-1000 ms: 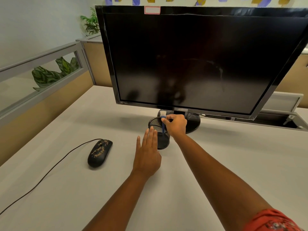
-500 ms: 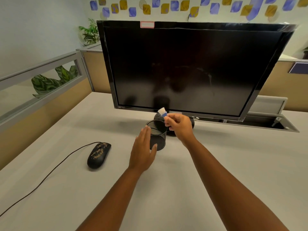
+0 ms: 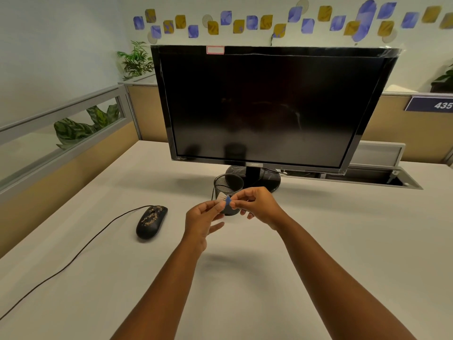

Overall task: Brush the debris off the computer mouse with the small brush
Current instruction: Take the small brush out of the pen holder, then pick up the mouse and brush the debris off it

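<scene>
A black wired computer mouse [image 3: 152, 221] lies on the white desk at the left, its top speckled with tan debris. The small brush [image 3: 225, 200], with a blue handle and white bristles, is held in the air in front of the black mesh cup [image 3: 228, 186]. My right hand [image 3: 257, 204] pinches the blue end between thumb and forefinger. My left hand [image 3: 202, 219] touches the brush's bristle end with its fingertips, the other fingers spread. Both hands hover to the right of the mouse, apart from it.
A large dark monitor [image 3: 264, 106] stands on its round base behind the cup. The mouse cable [image 3: 73, 261] runs toward the desk's front left edge. A partition [image 3: 61, 148] with plants behind it borders the left side. A cable slot [image 3: 382, 180] is open at the back right.
My right hand has lifted the brush out of the mesh cup and drawn it toward me. My left hand left the cup and rose to meet the brush.
</scene>
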The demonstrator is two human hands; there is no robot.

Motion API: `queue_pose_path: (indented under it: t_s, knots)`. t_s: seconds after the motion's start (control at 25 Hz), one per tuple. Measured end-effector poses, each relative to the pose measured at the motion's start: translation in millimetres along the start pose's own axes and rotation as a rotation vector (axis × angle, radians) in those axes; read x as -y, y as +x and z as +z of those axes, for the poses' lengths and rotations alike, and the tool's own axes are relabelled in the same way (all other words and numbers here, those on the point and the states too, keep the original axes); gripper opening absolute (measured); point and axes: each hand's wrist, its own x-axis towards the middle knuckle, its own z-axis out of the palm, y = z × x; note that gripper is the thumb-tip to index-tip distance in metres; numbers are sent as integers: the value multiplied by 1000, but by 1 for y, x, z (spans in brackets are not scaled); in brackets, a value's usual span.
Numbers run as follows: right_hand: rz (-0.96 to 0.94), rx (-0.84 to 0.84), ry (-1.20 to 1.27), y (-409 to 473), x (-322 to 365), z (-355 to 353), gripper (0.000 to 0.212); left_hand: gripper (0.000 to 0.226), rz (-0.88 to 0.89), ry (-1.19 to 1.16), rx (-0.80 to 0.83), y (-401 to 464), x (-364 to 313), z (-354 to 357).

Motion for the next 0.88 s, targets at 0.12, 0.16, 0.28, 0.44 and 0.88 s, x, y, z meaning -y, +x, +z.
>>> queue_pose_path:
  t_s: [0.12, 0.16, 0.28, 0.44, 0.88]
  knots:
    - [5, 2, -37, -6, 9, 2, 15, 5, -4, -6, 8, -7, 0, -9]
    - [5, 18, -52, -8, 10, 4, 15, 7, -2, -2, 24, -10, -1, -12]
    - [-7, 79, -72, -15, 14, 14, 14, 13, -4, 19, 49, -17, 0, -17]
    - [8, 85, -18, -22, 15, 23, 11, 6, -17, -24, -24, -23, 5, -24]
    - [367, -259, 1011, -43, 2, 60, 10, 6, -63, -154, -100, -24, 13, -45]
